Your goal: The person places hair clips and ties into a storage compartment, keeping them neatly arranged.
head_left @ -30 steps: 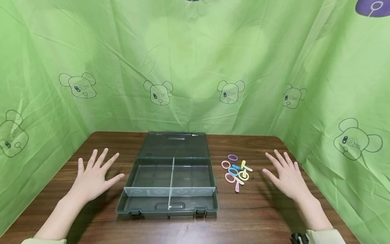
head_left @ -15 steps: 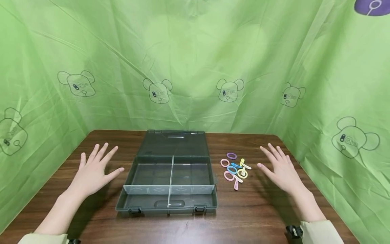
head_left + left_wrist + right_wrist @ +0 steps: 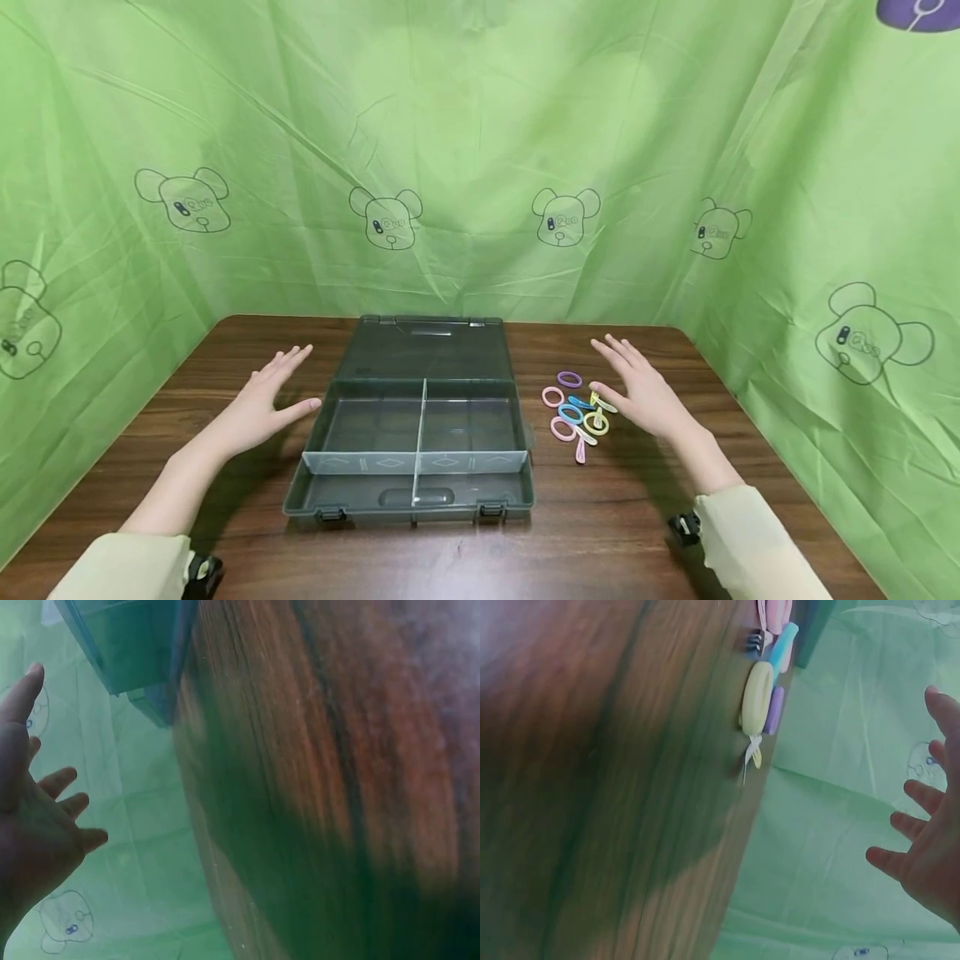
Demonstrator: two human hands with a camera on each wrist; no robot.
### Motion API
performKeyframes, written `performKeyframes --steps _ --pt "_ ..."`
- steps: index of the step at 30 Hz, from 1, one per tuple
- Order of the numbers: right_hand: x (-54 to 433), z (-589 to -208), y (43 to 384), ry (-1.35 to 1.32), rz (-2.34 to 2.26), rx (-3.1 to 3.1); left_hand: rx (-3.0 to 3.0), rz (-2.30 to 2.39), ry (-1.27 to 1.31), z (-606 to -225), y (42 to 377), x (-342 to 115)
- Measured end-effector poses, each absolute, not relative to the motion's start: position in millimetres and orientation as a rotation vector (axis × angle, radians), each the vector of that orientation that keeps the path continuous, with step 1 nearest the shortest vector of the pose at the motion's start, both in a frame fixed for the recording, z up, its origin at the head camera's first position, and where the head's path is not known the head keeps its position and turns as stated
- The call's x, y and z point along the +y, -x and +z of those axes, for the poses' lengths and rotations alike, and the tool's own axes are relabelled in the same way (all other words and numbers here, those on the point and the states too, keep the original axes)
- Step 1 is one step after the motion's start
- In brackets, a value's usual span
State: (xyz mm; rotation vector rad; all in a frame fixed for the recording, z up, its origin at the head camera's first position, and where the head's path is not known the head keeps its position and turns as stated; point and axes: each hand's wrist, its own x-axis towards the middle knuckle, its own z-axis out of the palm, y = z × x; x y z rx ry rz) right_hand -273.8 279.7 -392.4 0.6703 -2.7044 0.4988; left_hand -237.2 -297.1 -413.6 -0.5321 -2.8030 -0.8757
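A dark translucent box (image 3: 322, 493) lies with its lid (image 3: 435, 348) folded back, thin clear dividers (image 3: 360, 462) splitting its inside into compartments. To its right is a small pile of hair ties and hair clips: a purple hair tie (image 3: 569, 380), a blue hair tie (image 3: 571, 414), a yellow hair tie (image 3: 596, 423), pink ones and a pink hair clip (image 3: 581, 451). Left of the box hovers my left hand (image 3: 258, 408), fingers extended and holding nothing. My right hand (image 3: 641, 392) is held above the table at the pile's right side, fingers straight, also holding nothing.
The brown wooden table (image 3: 465, 558) carries the box and the pile. Green fabric (image 3: 480, 150) printed with bear heads surrounds it at the back and sides. Dark wrist devices (image 3: 201, 575) sit at both sleeves.
Both hands have moved inward, the left toward the box and the right over to the pile's edge. The fingers have drawn closer together. Box and hair pieces lie as before.
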Motion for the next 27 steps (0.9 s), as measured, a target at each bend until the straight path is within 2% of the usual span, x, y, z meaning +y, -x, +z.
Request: performKeyframes --steps 11,19,27 --pt "262 -411 308 -0.898 0.637 -2.732 -2.872 -1.148 0.542 -422 247 -301" --pt "253 -430 330 -1.147 0.582 -2.683 -2.871 -1.343 0.649 -432 255 -307" --pt "251 -443 351 -1.249 0.535 -2.713 -2.853 -1.667 0.700 -441 262 -316"
